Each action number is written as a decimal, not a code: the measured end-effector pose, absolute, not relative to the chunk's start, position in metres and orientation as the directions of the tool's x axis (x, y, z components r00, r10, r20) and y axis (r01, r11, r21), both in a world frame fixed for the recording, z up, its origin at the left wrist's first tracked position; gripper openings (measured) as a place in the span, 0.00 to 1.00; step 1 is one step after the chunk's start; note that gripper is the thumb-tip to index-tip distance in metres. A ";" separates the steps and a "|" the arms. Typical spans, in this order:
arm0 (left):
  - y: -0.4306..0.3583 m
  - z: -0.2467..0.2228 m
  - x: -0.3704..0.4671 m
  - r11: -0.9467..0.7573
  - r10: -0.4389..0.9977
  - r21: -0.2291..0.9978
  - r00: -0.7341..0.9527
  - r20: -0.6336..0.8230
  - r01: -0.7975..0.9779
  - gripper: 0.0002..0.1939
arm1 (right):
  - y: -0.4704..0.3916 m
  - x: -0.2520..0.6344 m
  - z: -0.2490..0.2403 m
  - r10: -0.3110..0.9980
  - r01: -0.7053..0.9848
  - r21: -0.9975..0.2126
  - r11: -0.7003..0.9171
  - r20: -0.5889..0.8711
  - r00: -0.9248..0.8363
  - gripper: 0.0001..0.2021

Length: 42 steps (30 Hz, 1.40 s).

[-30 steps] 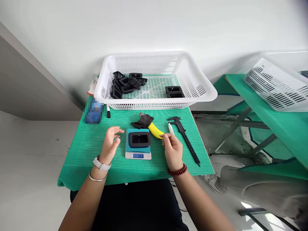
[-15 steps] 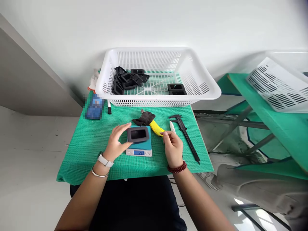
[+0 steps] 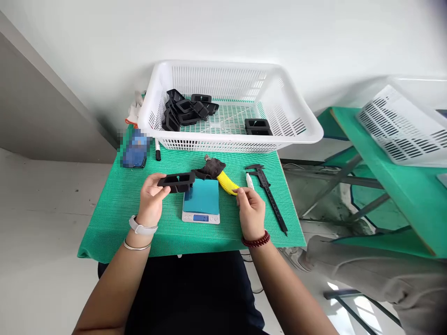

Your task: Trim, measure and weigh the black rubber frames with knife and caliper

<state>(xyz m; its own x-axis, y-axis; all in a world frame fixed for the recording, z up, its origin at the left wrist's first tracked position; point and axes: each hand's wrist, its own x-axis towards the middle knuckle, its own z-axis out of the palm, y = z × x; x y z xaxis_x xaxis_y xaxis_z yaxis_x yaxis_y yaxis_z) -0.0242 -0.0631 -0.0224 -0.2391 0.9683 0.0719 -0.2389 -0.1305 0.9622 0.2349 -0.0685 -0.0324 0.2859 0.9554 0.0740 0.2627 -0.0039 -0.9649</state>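
My left hand [image 3: 151, 197] grips a black rectangular frame [image 3: 176, 188] by its left end, thumb below and fingers above. The frame is held tilted in the air, just left of and partly over the digital scale [image 3: 201, 197], whose blue platform is bare. Right of the scale, my right hand [image 3: 251, 209] has thumb and forefinger pinched together at the tip of a curved yellow handle [image 3: 227, 184]. Whether they grip that tip or some small piece is unclear. Dark cloth [image 3: 213, 167] covers the handle's far end. A black caliper [image 3: 271, 197] and a white pen [image 3: 249, 180] lie beyond my right hand.
A white slotted basket [image 3: 230, 144] stands at the back, with a heap of black frames [image 3: 188, 111] at left and two stacked frames [image 3: 257, 125] at right. A marker [image 3: 158, 151] and a blurred phone [image 3: 135, 151] lie front left. Someone's trousered leg [image 3: 366, 274] is at right.
My left hand has lifted the black frame off the scale and moved it left, tilting it. The scale's display has changed. My right hand stays at the yellow handle's tip.
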 end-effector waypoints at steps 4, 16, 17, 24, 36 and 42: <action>-0.066 -0.023 -0.021 -0.164 0.976 0.980 -0.166 0.143 -0.114 0.19 | -0.069 0.235 -0.032 0.957 0.259 -0.966 -0.003 0.072 0.281 0.17; -0.067 -0.024 -0.020 -0.145 0.987 0.985 -0.089 0.137 -0.094 0.18 | -0.083 0.236 -0.026 0.999 0.271 -0.961 0.046 0.049 0.003 0.07; -0.067 -0.024 -0.021 -0.138 0.987 0.985 -0.092 0.129 -0.108 0.18 | -0.086 0.237 -0.024 0.996 0.280 -0.958 0.065 0.044 -0.081 0.06; -0.067 -0.023 -0.022 -0.135 0.989 0.980 -0.085 0.124 -0.144 0.18 | -0.091 0.240 -0.021 0.924 0.470 -0.849 0.240 0.052 -0.378 0.11; -0.067 -0.023 -0.020 -0.158 0.983 0.976 -0.116 0.142 -0.152 0.17 | -0.089 0.238 -0.023 0.932 0.546 -0.797 0.258 0.055 -0.359 0.12; -0.068 -0.024 -0.020 -0.160 0.983 0.974 -0.115 0.142 -0.163 0.17 | -0.090 0.237 -0.024 0.935 0.574 -0.777 0.259 0.053 -0.350 0.12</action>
